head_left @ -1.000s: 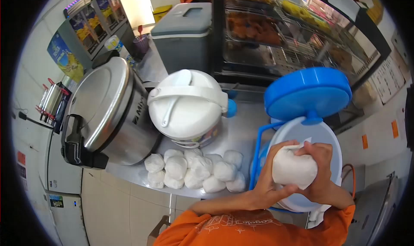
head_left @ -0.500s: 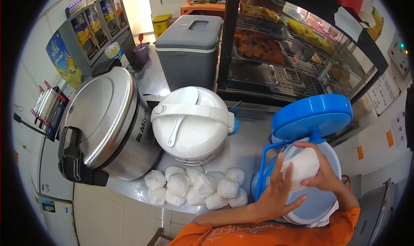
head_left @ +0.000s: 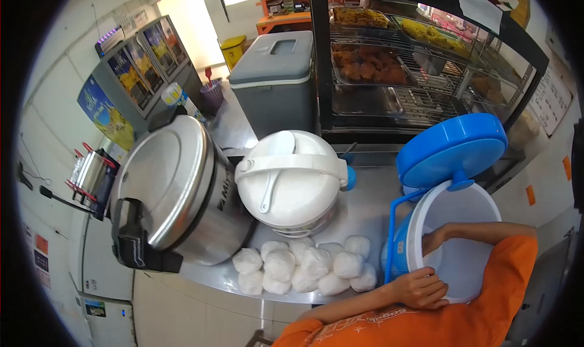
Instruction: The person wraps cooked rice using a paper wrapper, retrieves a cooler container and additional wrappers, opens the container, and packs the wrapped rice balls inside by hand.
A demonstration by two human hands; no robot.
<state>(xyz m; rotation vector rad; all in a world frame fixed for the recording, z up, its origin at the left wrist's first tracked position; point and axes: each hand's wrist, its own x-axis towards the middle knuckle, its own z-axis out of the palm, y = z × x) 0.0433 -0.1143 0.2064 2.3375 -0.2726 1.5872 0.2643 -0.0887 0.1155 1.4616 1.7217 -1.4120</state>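
My left hand is closed over the near rim of a blue-and-white drink cooler, its fingers curled at the edge. Down inside the cooler is my right hand, close to the inner left wall. Its fingertips are mostly hidden, so whether it holds anything does not show. The cooler's round blue lid is tipped up behind the opening. To the left, several white wrapped round bundles lie grouped and partly stacked on the steel counter.
A big steel rice cooker stands at the left. Beside it is a white lidded container with a white rice paddle on top. Behind are a grey cool box and a glass food warmer with trays of food.
Both hands held a white wrapped bundle above the cooler. That bundle is out of sight now; my right hand has gone down inside and my left hand has moved to the rim.
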